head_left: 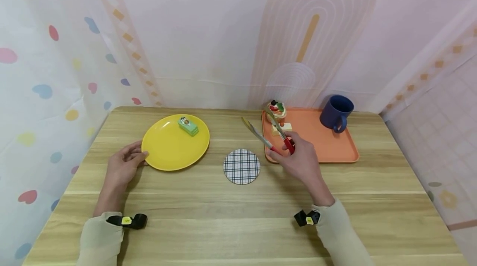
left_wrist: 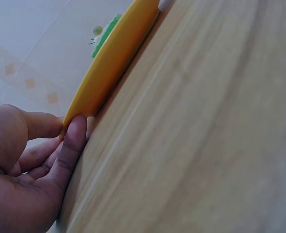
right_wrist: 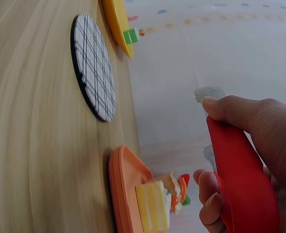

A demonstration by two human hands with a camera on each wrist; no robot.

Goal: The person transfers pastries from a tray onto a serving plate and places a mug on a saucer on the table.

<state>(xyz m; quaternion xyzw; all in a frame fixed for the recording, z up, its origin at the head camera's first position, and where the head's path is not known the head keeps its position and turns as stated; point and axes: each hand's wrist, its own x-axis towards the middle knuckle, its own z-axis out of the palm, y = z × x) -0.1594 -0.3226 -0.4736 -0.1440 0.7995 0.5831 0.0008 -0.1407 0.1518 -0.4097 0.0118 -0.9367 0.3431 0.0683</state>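
My left hand [head_left: 124, 162] pinches the left rim of a yellow plate [head_left: 169, 150] between thumb and fingers. Toward the plate's back right lies a green cake slice [head_left: 188, 126] with a white, decorated top. In my right hand [head_left: 299, 158] I hold red-handled metal tongs [head_left: 257, 133], their arms spread apart with nothing between the tips. The tongs are above the left end of an orange tray [head_left: 316, 150]. On that end sit a fruit-topped cupcake [head_left: 277, 109] and a yellow-and-white cake slice [right_wrist: 152, 206], both partly hidden by the tongs in the head view.
A round plaid coaster [head_left: 242, 166] lies on the wooden table [head_left: 216, 224] between plate and tray. At the tray's back right stands a dark blue mug [head_left: 336, 112]. A patterned cloth [head_left: 208, 34] hangs behind the table's back edge.
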